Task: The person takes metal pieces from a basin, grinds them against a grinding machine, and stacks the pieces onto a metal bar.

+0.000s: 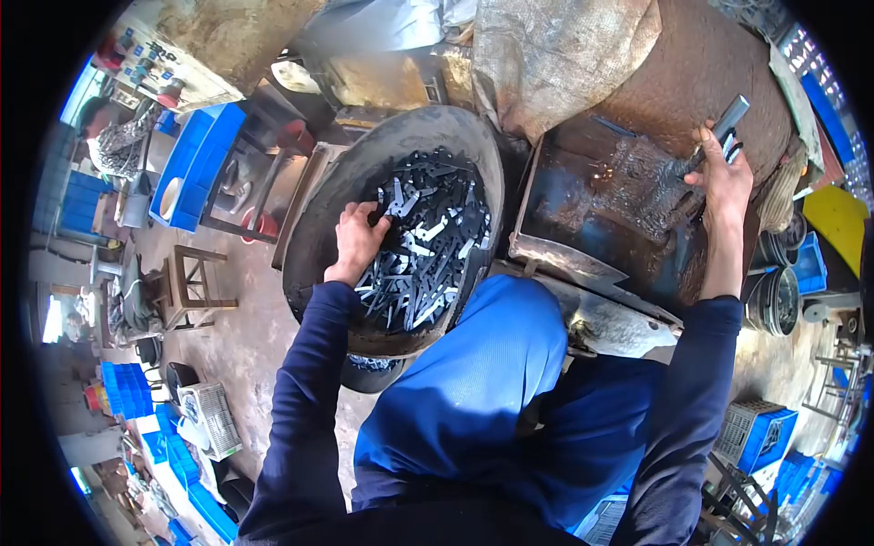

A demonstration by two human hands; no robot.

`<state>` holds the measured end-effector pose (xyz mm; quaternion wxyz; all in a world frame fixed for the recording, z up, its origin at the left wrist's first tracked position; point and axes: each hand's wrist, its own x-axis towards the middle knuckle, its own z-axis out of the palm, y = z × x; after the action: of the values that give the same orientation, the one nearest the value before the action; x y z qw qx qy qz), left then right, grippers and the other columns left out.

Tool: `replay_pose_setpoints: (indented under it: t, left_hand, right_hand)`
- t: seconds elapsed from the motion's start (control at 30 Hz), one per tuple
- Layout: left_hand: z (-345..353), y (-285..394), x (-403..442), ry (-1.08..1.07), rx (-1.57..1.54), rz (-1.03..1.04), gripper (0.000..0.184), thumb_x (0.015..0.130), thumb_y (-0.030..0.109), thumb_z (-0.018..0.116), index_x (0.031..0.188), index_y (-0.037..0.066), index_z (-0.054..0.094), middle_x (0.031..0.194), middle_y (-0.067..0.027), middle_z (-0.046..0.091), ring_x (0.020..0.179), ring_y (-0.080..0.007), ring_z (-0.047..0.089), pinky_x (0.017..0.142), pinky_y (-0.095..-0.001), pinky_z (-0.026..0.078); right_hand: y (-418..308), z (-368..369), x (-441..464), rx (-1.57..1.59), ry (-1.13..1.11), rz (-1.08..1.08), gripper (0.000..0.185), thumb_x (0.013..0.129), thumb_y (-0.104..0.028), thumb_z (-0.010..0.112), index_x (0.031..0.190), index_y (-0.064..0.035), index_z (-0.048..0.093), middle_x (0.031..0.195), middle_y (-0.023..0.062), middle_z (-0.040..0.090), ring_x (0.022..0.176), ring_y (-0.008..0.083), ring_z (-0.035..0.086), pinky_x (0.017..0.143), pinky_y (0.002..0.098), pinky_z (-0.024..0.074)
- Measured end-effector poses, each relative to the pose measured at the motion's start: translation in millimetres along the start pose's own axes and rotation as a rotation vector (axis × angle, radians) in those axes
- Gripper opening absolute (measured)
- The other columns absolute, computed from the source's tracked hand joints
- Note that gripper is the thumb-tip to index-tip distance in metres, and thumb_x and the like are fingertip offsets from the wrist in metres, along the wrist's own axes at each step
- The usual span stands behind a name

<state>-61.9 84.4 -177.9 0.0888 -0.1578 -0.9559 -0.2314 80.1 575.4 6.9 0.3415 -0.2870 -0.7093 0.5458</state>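
My left hand (pixel 357 241) reaches into a large, worn, dark basin (pixel 309 205), with its fingers curled at the left side of a heap of flat metal pieces (pixel 421 241). The pieces are black and silver, some hooked or pointed. What those fingertips pinch, if anything, blends into the heap. Off to the right, my right hand (pixel 726 182) is closed around a grey, straight-edged metal bar (pixel 731 116). Small dark parts show beside its fingers; their kind is unclear. Below that hand lies a wet, grimy metal tray (pixel 583 196) with dark sludge.
Brown, stained sheeting (pixel 583 64) covers the machine behind the tray. A wooden stool (pixel 187 289) and blue bins (pixel 196 168) stand to the left. Another person (pixel 123 146) is at the far left. Dark buckets (pixel 781 296) and a crate (pixel 756 435) are on the right.
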Motion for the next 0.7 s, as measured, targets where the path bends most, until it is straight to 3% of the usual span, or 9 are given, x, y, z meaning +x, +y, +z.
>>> replay_pose_setpoints:
  t: [0.23, 0.3, 0.33, 0.37, 0.4, 0.43, 0.53, 0.67, 0.7]
  left_hand:
    - [7, -6, -6, -0.121, -0.184, -0.069, 0.025, 0.078, 0.013, 0.076, 0.100, 0.004, 0.067, 0.100, -0.0149, 0.064, 0.095, -0.0317, 0.062, 0.083, -0.0408, 0.051]
    - [6, -3, -8, -0.107, -0.231, -0.095, 0.025, 0.078, 0.013, 0.076, 0.099, 0.002, 0.067, 0.099, -0.0153, 0.065, 0.091, -0.0306, 0.063, 0.081, -0.0399, 0.051]
    - [4, 0, -8, -0.089, -0.278, -0.122, 0.025, 0.078, 0.013, 0.076, 0.097, 0.001, 0.067, 0.097, -0.0157, 0.065, 0.088, -0.0294, 0.064, 0.079, -0.0390, 0.051]
    - [2, 3, -6, -0.090, -0.277, -0.121, 0.025, 0.078, 0.013, 0.076, 0.097, 0.001, 0.067, 0.097, -0.0157, 0.065, 0.088, -0.0294, 0.064, 0.079, -0.0390, 0.051]
    - [-1, 7, -5, -0.060, -0.333, -0.115, 0.020, 0.080, 0.012, 0.075, 0.094, 0.000, 0.065, 0.089, -0.0102, 0.064, 0.081, -0.0210, 0.060, 0.074, -0.0338, 0.050]
    - [-5, 12, -3, -0.030, -0.390, -0.108, 0.017, 0.083, 0.010, 0.074, 0.091, -0.001, 0.064, 0.081, -0.0046, 0.063, 0.074, -0.0125, 0.057, 0.068, -0.0286, 0.048]
    - [-23, 32, 5, -0.107, -0.562, -0.228, 0.011, 0.086, 0.008, 0.071, 0.090, 0.001, 0.063, 0.077, 0.0022, 0.060, 0.072, -0.0057, 0.052, 0.065, -0.0231, 0.043]
    - [-29, 49, 15, -0.137, -1.034, -0.158, 0.004, 0.093, 0.007, 0.064, 0.094, 0.006, 0.061, 0.078, 0.0011, 0.064, 0.070, -0.0061, 0.055, 0.066, -0.0208, 0.042]
    - [-40, 63, 17, -0.175, -1.009, -0.124, 0.004, 0.097, 0.012, 0.061, 0.096, 0.008, 0.058, 0.080, -0.0012, 0.065, 0.068, -0.0078, 0.056, 0.061, -0.0216, 0.042]
  right_hand:
    - [-1, -1, 0, -0.033, -0.001, 0.008, 0.042, 0.095, -0.026, 0.068, 0.127, -0.0004, 0.060, 0.105, 0.0064, 0.071, 0.061, 0.0021, 0.049, 0.048, 0.0197, 0.0480]
    - [0, -1, 1, -0.020, 0.006, -0.010, 0.038, 0.094, -0.024, 0.069, 0.123, -0.0012, 0.064, 0.106, 0.0075, 0.070, 0.079, 0.0093, 0.064, 0.049, 0.0210, 0.0513]
    - [-1, -1, 1, -0.019, 0.007, -0.011, 0.038, 0.094, -0.024, 0.069, 0.123, -0.0012, 0.064, 0.106, 0.0075, 0.070, 0.079, 0.0093, 0.064, 0.049, 0.0210, 0.0513]
    - [-1, -1, 1, -0.025, 0.003, -0.013, 0.040, 0.094, -0.025, 0.069, 0.125, -0.0011, 0.062, 0.106, 0.0071, 0.070, 0.070, 0.0057, 0.056, 0.049, 0.0203, 0.0497]
    - [-1, -1, -1, -0.032, -0.002, -0.013, 0.042, 0.094, -0.026, 0.069, 0.127, -0.0010, 0.061, 0.106, 0.0066, 0.071, 0.061, 0.0020, 0.049, 0.049, 0.0195, 0.0481]
    - [-1, -1, -1, -0.031, -0.001, -0.011, 0.042, 0.094, -0.026, 0.069, 0.127, -0.0010, 0.061, 0.106, 0.0066, 0.071, 0.061, 0.0020, 0.049, 0.049, 0.0195, 0.0481]
    - [-1, -1, 1, -0.028, 0.006, 0.004, 0.041, 0.094, -0.026, 0.069, 0.126, -0.0016, 0.061, 0.106, 0.0063, 0.071, 0.061, 0.0022, 0.049, 0.049, 0.0194, 0.0481]
    - [1, -3, 2, -0.008, -0.007, 0.009, 0.039, 0.094, -0.026, 0.069, 0.124, -0.0019, 0.063, 0.104, 0.0059, 0.070, 0.062, 0.0047, 0.054, 0.047, 0.0198, 0.0482]
    - [2, -3, 2, 0.007, -0.010, 0.007, 0.038, 0.093, -0.026, 0.070, 0.122, -0.0019, 0.065, 0.102, 0.0058, 0.070, 0.062, 0.0069, 0.058, 0.047, 0.0201, 0.0482]
